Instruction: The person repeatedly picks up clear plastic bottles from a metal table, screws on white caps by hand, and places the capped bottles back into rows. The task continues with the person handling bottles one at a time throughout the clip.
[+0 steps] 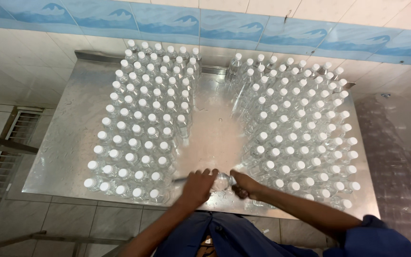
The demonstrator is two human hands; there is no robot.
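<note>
The clear plastic bottle [221, 181] sits low in the centre of the frame, lying on its side between your two hands, just above the near edge of the steel table [63, 143]. Its long axis runs roughly left to right across the picture, so one end points at each hand rather than away from you.

Your left hand [198, 187] is curled over the bottle's left end, fingers bent and closed around it. Your right hand [245, 184] closes on the right end, where the cap seems to be — the glare on the clear plastic makes that end hard to read, so take it as likely rather than sure. Both hands touch the bottle; neither is clearly nearer, since it spans the gap between them.

Outward from there, a bare wet strip of table runs up the middle of the frame. To its left stands a block of upright bottles with white caps [139, 123], set in tidy rows; to its right a second, larger block [300, 128] reaches to the table's right edge. Behind the table, across the top of the frame, runs a tiled wall with a blue wave band [167, 19]. At the far left a metal grille [5, 147] lies low — at the far right, crumpled clear plastic wrap [396, 143].
</note>
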